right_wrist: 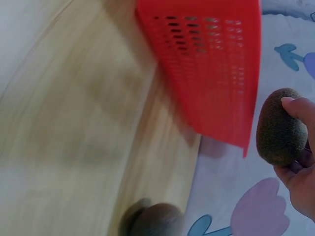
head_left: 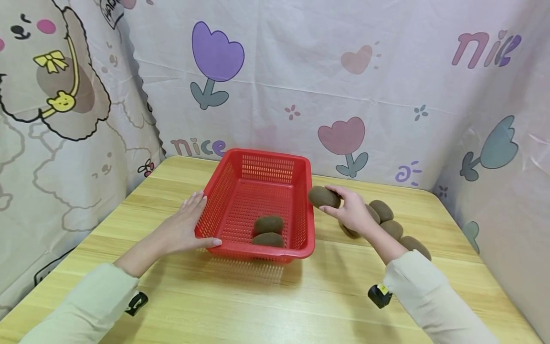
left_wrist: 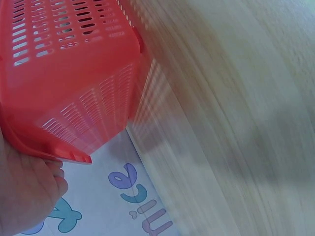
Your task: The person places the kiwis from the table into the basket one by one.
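In the head view a red plastic basket [head_left: 258,249] with slotted walls stands on the table, two brown fuzzy kiwis [head_left: 269,224] lying at its near right inside. My left hand [head_left: 185,228] holds the basket's near left corner, the thumb over the front rim and the fingers along the left side. Between thumb and fingers of my right hand [head_left: 353,210] is another kiwi [head_left: 323,197], held up beside the right rim. The right wrist view shows this kiwi [right_wrist: 280,129] clearly. Behind and below that hand lie several more kiwis [head_left: 391,230], partly hidden by it.
A wooden table [head_left: 258,306] carries everything. Its back edge meets a printed cloth [head_left: 275,95], which also hangs along the left and right sides. Small dark devices [head_left: 380,296] show below both forearms.
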`<state>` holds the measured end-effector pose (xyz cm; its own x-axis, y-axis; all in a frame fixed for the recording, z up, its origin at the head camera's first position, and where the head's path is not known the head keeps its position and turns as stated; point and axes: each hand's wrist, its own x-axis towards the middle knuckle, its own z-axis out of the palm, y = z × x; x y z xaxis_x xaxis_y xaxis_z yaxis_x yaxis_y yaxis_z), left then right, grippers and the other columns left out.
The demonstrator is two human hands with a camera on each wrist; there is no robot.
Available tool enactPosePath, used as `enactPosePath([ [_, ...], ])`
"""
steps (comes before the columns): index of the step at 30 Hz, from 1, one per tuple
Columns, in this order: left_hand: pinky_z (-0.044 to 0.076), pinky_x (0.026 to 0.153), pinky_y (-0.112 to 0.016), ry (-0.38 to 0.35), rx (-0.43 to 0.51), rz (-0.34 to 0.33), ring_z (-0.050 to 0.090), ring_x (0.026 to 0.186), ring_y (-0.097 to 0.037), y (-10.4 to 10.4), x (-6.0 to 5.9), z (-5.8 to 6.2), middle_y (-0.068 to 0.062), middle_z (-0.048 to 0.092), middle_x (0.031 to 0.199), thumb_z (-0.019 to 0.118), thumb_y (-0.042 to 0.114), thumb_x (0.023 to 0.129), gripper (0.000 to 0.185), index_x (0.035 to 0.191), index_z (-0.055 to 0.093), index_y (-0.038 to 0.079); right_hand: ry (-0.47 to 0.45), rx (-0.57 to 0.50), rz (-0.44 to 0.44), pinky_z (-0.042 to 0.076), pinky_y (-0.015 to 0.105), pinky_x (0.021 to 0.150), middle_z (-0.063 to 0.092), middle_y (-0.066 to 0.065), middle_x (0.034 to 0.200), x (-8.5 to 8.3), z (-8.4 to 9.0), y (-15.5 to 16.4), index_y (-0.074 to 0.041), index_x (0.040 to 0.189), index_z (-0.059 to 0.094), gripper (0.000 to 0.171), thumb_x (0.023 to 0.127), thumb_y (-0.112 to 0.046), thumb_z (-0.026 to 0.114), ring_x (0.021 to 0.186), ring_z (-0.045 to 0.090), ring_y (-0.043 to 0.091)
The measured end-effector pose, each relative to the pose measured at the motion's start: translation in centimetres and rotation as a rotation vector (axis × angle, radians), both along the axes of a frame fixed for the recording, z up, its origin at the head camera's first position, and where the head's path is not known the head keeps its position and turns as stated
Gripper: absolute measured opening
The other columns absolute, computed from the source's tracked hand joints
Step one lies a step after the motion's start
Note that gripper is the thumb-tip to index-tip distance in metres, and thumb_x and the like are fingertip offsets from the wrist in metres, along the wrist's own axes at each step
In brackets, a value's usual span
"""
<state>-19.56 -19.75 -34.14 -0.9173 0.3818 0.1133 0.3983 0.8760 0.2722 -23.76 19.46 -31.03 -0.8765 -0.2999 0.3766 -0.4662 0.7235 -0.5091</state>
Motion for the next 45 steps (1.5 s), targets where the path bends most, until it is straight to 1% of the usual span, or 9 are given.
enactPosePath([
  [8, 0.015, 0.114, -0.056, -0.003, 0.003, 0.001, 0.010, 0.141, -0.043, -0.1, -0.1, 0.1, -0.028, 0.009, 0.153, 0.063, 0.066, 0.071, 0.116, 0.143, 0.016, -0.013, -0.030, -0.056, 0.061, 0.052, 0.044, 0.084, 0.062, 0.020, 0.117, -0.3, 1.4, -3.3, 0.003, 0.124, 0.055, 0.050, 0.079, -0.011, 0.072, 0.101, 0.060, 0.030],
  [16, 0.016, 0.114, -0.056, 0.003, 0.007, -0.001, 0.011, 0.141, -0.043, 0.0, -0.1, 0.0, -0.028, 0.010, 0.152, 0.062, 0.067, 0.071, 0.117, 0.143, 0.016, -0.012, -0.017, -0.012, 0.114, 0.052, 0.043, 0.085, 0.062, 0.018, 0.118, -0.5, 1.9, -6.6, 0.001, 0.121, 0.058, 0.049, 0.077, -0.013, 0.074, 0.100, 0.060, 0.030],
  [19, 0.016, 0.114, -0.056, 0.003, 0.013, -0.001, 0.010, 0.141, -0.044, 0.0, -0.1, 0.0, -0.028, 0.010, 0.152, 0.063, 0.067, 0.071, 0.116, 0.143, 0.016, -0.013, -0.028, 0.001, 0.137, 0.052, 0.042, 0.085, 0.062, 0.017, 0.119, -0.6, 1.7, -7.8, 0.001, 0.122, 0.057, 0.050, 0.077, -0.013, 0.074, 0.100, 0.059, 0.029],
  [26, 0.015, 0.115, -0.055, 0.001, 0.012, -0.002, 0.010, 0.141, -0.043, 0.0, 0.0, 0.0, -0.028, 0.010, 0.152, 0.062, 0.067, 0.071, 0.116, 0.143, 0.016, -0.012, -0.096, 0.009, 0.219, 0.052, 0.036, 0.082, 0.061, 0.013, 0.121, -0.2, 1.3, -10.3, -0.002, 0.124, 0.056, 0.049, 0.080, -0.015, 0.073, 0.099, 0.058, 0.023],
  [31, 0.015, 0.115, -0.055, -0.010, 0.005, 0.003, 0.010, 0.141, -0.043, -0.1, 0.0, 0.0, -0.027, 0.009, 0.153, 0.062, 0.068, 0.071, 0.117, 0.143, 0.015, -0.012, -0.129, 0.021, 0.277, 0.052, 0.030, 0.078, 0.063, 0.010, 0.116, -0.1, 0.5, -12.3, -0.003, 0.122, 0.057, 0.047, 0.080, -0.016, 0.073, 0.095, 0.058, 0.019],
  [34, 0.016, 0.114, -0.055, -0.009, 0.006, 0.003, 0.011, 0.141, -0.044, -0.1, 0.0, 0.2, -0.028, 0.009, 0.153, 0.062, 0.068, 0.071, 0.117, 0.143, 0.015, -0.012, -0.140, 0.067, 0.303, 0.051, 0.030, 0.078, 0.063, 0.009, 0.114, -0.3, -0.2, -13.4, -0.003, 0.121, 0.058, 0.045, 0.080, -0.016, 0.073, 0.094, 0.058, 0.019],
  [38, 0.016, 0.114, -0.056, -0.014, 0.008, 0.005, 0.010, 0.141, -0.044, -0.2, -0.1, 0.2, -0.027, 0.009, 0.153, 0.061, 0.069, 0.071, 0.117, 0.143, 0.016, -0.012, -0.188, 0.133, 0.350, 0.049, 0.027, 0.079, 0.064, 0.007, 0.114, -0.1, -0.9, -14.7, -0.005, 0.121, 0.059, 0.044, 0.081, -0.018, 0.072, 0.094, 0.057, 0.017],
  [42, 0.016, 0.114, -0.056, -0.025, 0.012, 0.009, 0.009, 0.141, -0.042, -0.2, -0.1, 0.1, -0.026, 0.009, 0.153, 0.060, 0.070, 0.071, 0.118, 0.144, 0.015, -0.011, -0.266, 0.169, 0.401, 0.047, 0.021, 0.076, 0.064, 0.004, 0.113, 0.2, -1.4, -16.0, -0.008, 0.123, 0.058, 0.043, 0.082, -0.018, 0.070, 0.090, 0.055, 0.013],
  [45, 0.016, 0.114, -0.057, -0.031, 0.021, 0.006, 0.009, 0.141, -0.042, -0.1, -0.2, 0.0, -0.026, 0.009, 0.153, 0.060, 0.070, 0.071, 0.118, 0.144, 0.015, -0.011, -0.319, 0.221, 0.424, 0.047, 0.021, 0.081, 0.063, 0.004, 0.118, 0.5, -1.6, -16.8, -0.009, 0.125, 0.057, 0.044, 0.084, -0.018, 0.068, 0.095, 0.055, 0.013],
])
